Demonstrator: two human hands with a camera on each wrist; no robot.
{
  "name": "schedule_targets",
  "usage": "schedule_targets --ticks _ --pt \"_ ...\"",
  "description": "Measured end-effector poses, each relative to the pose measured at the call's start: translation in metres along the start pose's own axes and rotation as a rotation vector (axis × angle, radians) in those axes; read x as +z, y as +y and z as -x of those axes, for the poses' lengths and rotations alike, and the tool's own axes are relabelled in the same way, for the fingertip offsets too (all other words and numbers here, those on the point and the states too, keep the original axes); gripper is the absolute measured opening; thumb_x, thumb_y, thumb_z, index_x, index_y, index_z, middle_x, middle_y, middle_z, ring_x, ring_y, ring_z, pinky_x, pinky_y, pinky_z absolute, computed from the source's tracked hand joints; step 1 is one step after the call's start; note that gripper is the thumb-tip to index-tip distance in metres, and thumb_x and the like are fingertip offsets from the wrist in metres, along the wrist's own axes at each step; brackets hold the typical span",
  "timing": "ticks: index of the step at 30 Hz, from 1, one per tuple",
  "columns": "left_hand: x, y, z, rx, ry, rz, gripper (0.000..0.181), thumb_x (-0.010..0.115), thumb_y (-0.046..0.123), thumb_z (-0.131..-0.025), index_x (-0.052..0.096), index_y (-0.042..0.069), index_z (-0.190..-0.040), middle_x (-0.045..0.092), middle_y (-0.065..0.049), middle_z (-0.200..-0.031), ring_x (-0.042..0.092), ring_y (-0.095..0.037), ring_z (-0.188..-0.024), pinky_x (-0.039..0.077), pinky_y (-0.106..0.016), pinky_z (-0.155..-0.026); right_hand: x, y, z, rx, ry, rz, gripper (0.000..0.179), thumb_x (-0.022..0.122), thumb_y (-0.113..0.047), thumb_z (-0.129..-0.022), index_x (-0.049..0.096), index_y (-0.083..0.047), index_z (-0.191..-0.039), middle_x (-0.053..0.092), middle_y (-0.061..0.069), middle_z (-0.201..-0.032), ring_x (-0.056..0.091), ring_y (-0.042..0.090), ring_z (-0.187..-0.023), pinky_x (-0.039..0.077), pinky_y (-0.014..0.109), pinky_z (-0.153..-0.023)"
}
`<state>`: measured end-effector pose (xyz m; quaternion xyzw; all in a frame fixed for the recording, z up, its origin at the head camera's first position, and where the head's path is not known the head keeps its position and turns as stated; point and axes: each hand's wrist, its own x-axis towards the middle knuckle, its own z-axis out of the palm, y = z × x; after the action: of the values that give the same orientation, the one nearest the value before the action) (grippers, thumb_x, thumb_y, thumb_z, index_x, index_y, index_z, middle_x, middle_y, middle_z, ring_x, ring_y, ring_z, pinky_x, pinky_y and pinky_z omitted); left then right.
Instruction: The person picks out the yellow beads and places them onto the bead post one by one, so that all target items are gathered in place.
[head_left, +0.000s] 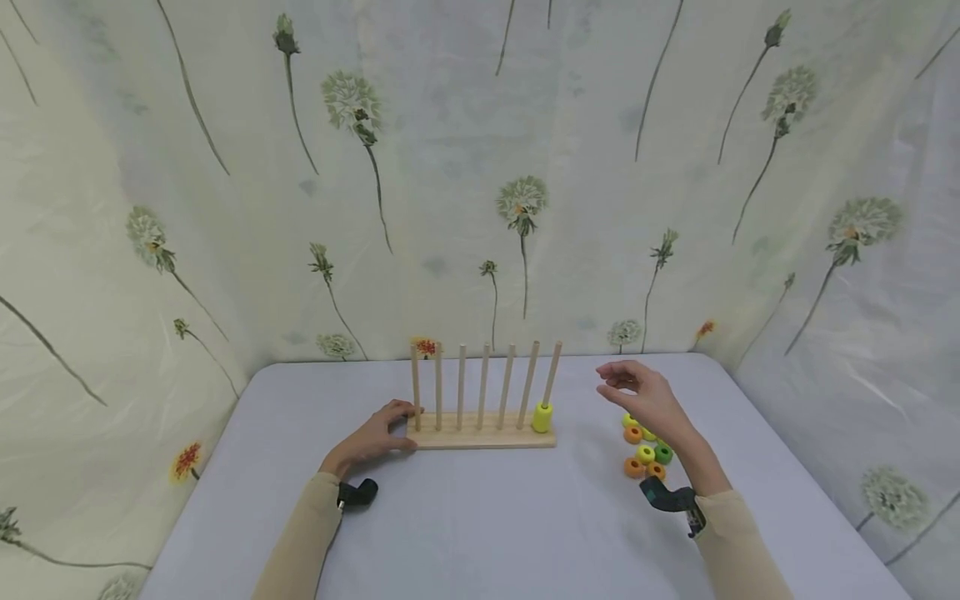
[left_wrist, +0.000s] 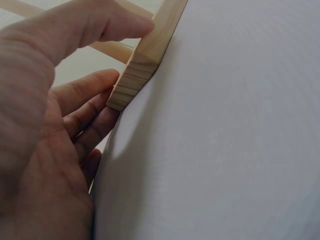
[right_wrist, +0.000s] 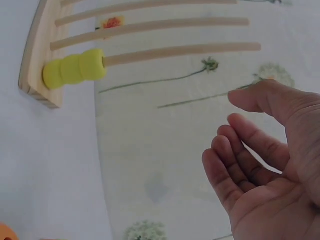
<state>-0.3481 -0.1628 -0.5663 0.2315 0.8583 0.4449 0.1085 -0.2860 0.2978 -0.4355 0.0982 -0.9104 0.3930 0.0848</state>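
My left hand [head_left: 375, 435] holds the left end of a wooden peg rack [head_left: 480, 442], its thumb on the front edge and its fingers behind. In the left wrist view the thumb and fingertips straddle the end of the rack's base [left_wrist: 132, 82]. Several upright pegs stand along the rack. Yellow beads [right_wrist: 75, 68] sit stacked at the foot of the rightmost peg. My right hand [head_left: 641, 396] hovers to the right of the rack, with nothing between its loosely bent fingers and the thumb apart from them in the right wrist view.
Loose orange, yellow and green beads, such as a green bead [head_left: 663, 452] and an orange bead [head_left: 633, 467], lie on the white table [head_left: 480, 533] below the right hand, which partly hides them. A flower-printed cloth [head_left: 450, 167] hangs behind and beside the table.
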Motion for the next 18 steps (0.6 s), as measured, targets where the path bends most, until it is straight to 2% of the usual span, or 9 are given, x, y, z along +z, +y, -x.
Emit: schedule_targets --ticks 2,10,13,18 --pt "0.000 0.000 0.000 -0.003 -0.001 0.003 0.064 0.079 0.026 -0.077 0.055 0.015 -0.136 0.045 -0.008 -0.139 0.032 -0.032 -0.139 0.021 -0.057 -0.114 -0.001 0.006 0.003 0.009 -0.001 0.013 0.045 0.067 -0.035 -0.090 0.057 -0.006 -0.122 0.063 0.011 -0.117 0.062 0.024 -0.104 0.051 0.018 -0.085" --pt "0.000 0.001 0.000 -0.004 0.005 0.004 0.064 0.079 0.027 -0.077 0.055 0.016 -0.135 0.045 -0.008 -0.140 0.032 -0.033 -0.139 0.022 -0.058 -0.114 -0.009 0.025 0.016 0.054 -0.008 0.039 0.047 0.066 -0.038 -0.090 0.056 -0.007 -0.123 0.063 0.010 -0.115 0.061 0.024 -0.104 0.046 0.008 -0.080" --pt "0.000 0.000 0.000 0.002 0.000 0.003 0.064 0.079 0.026 -0.077 0.055 0.015 -0.135 0.045 -0.008 -0.140 0.032 -0.033 -0.139 0.021 -0.058 -0.114 -0.011 0.034 0.022 0.081 -0.019 0.046 0.050 0.066 -0.040 -0.090 0.056 -0.006 -0.124 0.062 0.011 -0.117 0.061 0.025 -0.105 0.049 0.014 -0.082" --pt "-0.001 0.000 0.000 0.009 0.000 0.006 0.064 0.079 0.026 -0.077 0.055 0.014 -0.135 0.045 -0.009 -0.140 0.033 -0.033 -0.139 0.021 -0.057 -0.114 -0.013 0.052 0.030 0.118 -0.019 0.077 0.049 0.065 -0.038 -0.091 0.055 -0.005 -0.125 0.062 0.014 -0.118 0.061 0.027 -0.106 0.054 0.032 -0.087"
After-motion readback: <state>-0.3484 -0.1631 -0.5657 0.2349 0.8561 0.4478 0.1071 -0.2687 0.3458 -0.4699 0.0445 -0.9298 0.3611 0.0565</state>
